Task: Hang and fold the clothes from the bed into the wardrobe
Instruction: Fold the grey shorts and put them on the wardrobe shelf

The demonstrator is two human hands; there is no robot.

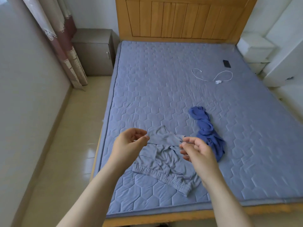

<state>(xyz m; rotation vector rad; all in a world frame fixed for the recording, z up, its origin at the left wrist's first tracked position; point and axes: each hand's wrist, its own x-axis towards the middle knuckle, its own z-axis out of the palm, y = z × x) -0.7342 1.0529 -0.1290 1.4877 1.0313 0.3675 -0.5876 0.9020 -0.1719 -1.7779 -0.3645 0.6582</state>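
Head view. Grey shorts (164, 163) are seen on the near part of the bed (164, 79), towards its left side. The far edge of the shorts is raised off the mattress and held stretched between the two hands.

Left hand (129, 141): grip closed to a pinch, thumb against forefinger, on the left end of that edge; the other fingers are curled loosely.

Right hand (196, 149): grip closed to a like pinch on the right end of the edge.

The held edge runs left to right. The elastic waistband lies flat on the mattress on the near side, slanting from left towards near right.

A crumpled blue garment (208, 128) lies just right of the shorts, its long axis pointing towards the headboard (185, 18).
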